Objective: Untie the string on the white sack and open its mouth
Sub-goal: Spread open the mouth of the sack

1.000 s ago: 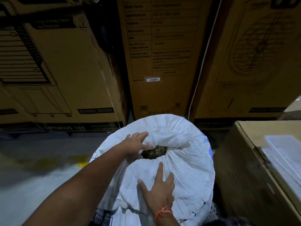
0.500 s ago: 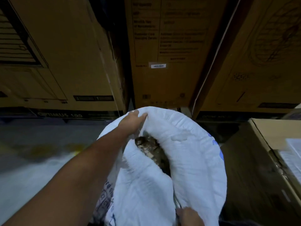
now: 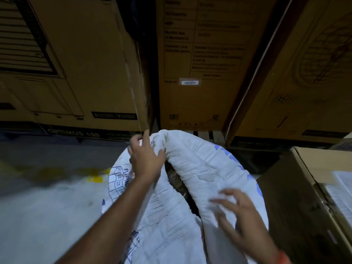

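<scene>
My left hand (image 3: 145, 159) clamps the far rim of the white sack (image 3: 205, 168), which stands on the floor (image 3: 47, 206) before stacked cardboard boxes (image 3: 200, 63). My right hand (image 3: 240, 218), fingers spread and blurred, lies on the near right fold. The mouth gapes between them, showing dark contents (image 3: 177, 180).

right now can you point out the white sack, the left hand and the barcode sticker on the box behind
white sack (image 3: 205, 168), head view, on its crumpled right-hand flap
left hand (image 3: 145, 161), head view, on the back of the hand gripping the sack's far edge
barcode sticker (image 3: 190, 81), head view, on the sticker's middle
</scene>
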The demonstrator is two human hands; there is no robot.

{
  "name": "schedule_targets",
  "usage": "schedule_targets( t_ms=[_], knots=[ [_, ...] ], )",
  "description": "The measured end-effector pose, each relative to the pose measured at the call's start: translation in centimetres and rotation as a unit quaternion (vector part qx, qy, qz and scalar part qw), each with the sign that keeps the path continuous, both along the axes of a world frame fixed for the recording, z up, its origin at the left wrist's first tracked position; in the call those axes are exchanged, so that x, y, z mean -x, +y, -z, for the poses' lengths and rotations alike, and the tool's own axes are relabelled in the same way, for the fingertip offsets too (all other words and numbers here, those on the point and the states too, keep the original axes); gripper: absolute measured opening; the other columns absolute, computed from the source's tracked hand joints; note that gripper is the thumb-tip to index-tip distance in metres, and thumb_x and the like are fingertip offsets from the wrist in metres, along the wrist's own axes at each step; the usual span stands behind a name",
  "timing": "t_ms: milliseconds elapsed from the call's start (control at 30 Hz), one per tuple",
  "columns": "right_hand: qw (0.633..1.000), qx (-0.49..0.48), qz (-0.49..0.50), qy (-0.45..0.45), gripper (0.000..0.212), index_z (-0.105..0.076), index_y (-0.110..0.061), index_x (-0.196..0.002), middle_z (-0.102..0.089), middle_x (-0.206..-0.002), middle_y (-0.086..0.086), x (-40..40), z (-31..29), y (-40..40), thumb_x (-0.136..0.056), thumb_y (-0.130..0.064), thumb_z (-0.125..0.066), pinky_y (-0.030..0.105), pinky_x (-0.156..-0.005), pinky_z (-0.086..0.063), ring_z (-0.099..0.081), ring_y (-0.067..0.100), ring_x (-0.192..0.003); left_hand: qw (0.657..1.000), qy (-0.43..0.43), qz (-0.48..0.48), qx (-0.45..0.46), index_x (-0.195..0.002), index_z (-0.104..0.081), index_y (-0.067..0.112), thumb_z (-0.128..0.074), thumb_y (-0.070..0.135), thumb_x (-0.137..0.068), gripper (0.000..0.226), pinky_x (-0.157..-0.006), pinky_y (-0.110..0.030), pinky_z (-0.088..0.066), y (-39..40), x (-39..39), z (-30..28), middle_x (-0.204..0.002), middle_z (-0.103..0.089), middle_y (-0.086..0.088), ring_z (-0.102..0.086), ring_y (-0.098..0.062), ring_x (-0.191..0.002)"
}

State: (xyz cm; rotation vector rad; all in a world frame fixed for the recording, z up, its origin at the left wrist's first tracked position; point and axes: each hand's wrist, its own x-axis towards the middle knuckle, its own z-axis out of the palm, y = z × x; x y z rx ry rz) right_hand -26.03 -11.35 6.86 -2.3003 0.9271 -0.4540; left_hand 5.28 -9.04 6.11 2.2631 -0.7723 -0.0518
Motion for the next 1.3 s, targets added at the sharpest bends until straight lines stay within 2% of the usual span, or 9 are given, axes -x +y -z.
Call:
schedule_targets(
  t_ms=[100, 233, 400, 500, 833, 933, 1033, 1167, 1300],
  knots=[
    [0.989, 0.073, -0.095, 0.089, 0.053, -0.049, -0.056, -0.136, -0.025, -0.16, -0.003, -4.2, -1.7, -5.9, -0.088, -0.048, -0.069, 0.035, -0.116, -0.036, -0.031, 0.019, -0.148, 0.996, 0.064, -0.027, -0.048, -0.155, -0.034, 0.038, -0.072, 0.059, -0.08, 0.087, -0.096, -0.044, -0.049, 5.7, 6.8, 0.5, -0.142, -0.034, -0.011, -0.042, -0.034, -0.129],
    [0.948, 0.053, -0.185, 0.252, 0.091, -0.028, -0.055, -0.151, 0.021, -0.168, 0.002, -9.7, 0.8, -9.7, -0.077, -0.047, -0.081, 0.04, -0.116, -0.042, -0.021, 0.031, -0.154, 0.973, 0.022, 0.063, -0.22, -0.161, 0.002, 0.049, -0.058, 0.078, -0.08, 0.105, -0.101, -0.041, -0.049, 7.9, 13.2, 3.7, -0.155, -0.009, -0.015, -0.038, -0.032, -0.131],
    [0.926, -0.003, -0.19, 0.327, 0.087, -0.023, -0.041, -0.157, -0.015, -0.165, 0.012, -10.7, 4.6, -10.0, -0.088, -0.011, -0.066, 0.041, -0.109, -0.048, -0.053, 0.038, -0.131, 0.943, -0.009, 0.079, -0.322, -0.163, -0.007, 0.041, -0.063, 0.011, -0.091, 0.096, -0.102, -0.034, -0.049, 6.8, 11.4, 6.4, -0.157, -0.012, -0.019, -0.046, -0.029, -0.123],
    [0.94, 0.037, -0.139, 0.309, 0.088, -0.022, -0.031, -0.159, -0.015, -0.164, 0.011, -7.6, 3.2, -12.9, -0.085, 0.002, -0.054, 0.037, -0.108, -0.047, -0.048, 0.034, -0.137, 0.936, -0.018, 0.078, -0.344, -0.166, -0.002, 0.022, -0.055, -0.009, -0.085, 0.101, -0.107, -0.039, -0.048, 9.0, 6.7, 6.1, -0.162, -0.005, -0.02, -0.041, -0.035, -0.136],
    [0.941, 0.086, -0.089, 0.316, 0.069, -0.048, -0.035, -0.146, -0.037, -0.141, 0.004, -2.1, 0.1, -18.7, -0.083, -0.014, -0.063, 0.035, -0.109, -0.045, -0.046, 0.029, -0.13, 0.934, -0.061, 0.053, -0.347, -0.164, -0.006, 0.012, -0.064, 0.008, -0.084, 0.098, -0.097, -0.04, -0.05, 12.6, -1.8, 3.9, -0.154, -0.015, -0.013, -0.043, -0.036, -0.127],
    [0.977, 0.074, -0.012, 0.201, 0.06, -0.058, -0.035, -0.139, -0.029, -0.154, 0.011, -2.7, 0.6, -16.0, -0.081, -0.025, -0.071, 0.046, -0.111, -0.043, -0.037, 0.035, -0.136, 0.936, -0.067, 0.093, -0.334, -0.152, -0.033, 0.022, -0.066, 0.022, -0.073, 0.086, -0.103, -0.047, -0.045, 11.8, -0.6, 2.3, -0.163, -0.004, -0.013, -0.028, -0.039, -0.142],
    [0.973, 0.136, 0.187, 0.002, 0.053, -0.065, -0.03, -0.132, -0.04, -0.144, 0.01, -3.0, 1.3, -8.5, -0.082, -0.044, -0.071, 0.048, -0.103, -0.048, -0.04, 0.031, -0.127, 0.95, -0.209, 0.178, -0.15, -0.115, -0.064, 0.027, -0.072, 0.031, -0.063, 0.053, -0.11, -0.061, -0.036, 9.8, 0.5, 0.2, -0.166, -0.019, -0.017, -0.023, -0.042, -0.152],
    [0.975, 0.03, 0.173, 0.139, 0.092, -0.023, -0.045, -0.156, -0.021, -0.151, 0.008, -5.8, 3.3, 2.0, -0.076, -0.081, -0.048, 0.038, -0.099, -0.049, -0.034, 0.024, -0.135, 0.883, -0.281, 0.351, -0.134, -0.111, -0.073, 0.042, -0.079, 0.031, -0.072, 0.041, -0.124, -0.055, -0.021, 3.5, 0.2, -0.3, -0.17, -0.015, -0.012, -0.013, -0.038, -0.158],
    [0.948, -0.047, 0.13, 0.285, 0.105, 0.006, -0.048, -0.156, 0.007, -0.163, 0.015, -9.3, 6.2, 3.2, -0.08, -0.068, -0.063, 0.051, -0.098, -0.046, -0.015, 0.036, -0.146, 0.848, -0.273, 0.35, -0.29, -0.124, -0.068, 0.044, -0.073, 0.036, -0.089, 0.036, -0.12, -0.06, -0.024, -1.4, -0.8, 2.2, -0.172, -0.004, -0.014, -0.012, -0.042, -0.156]
  ],
)
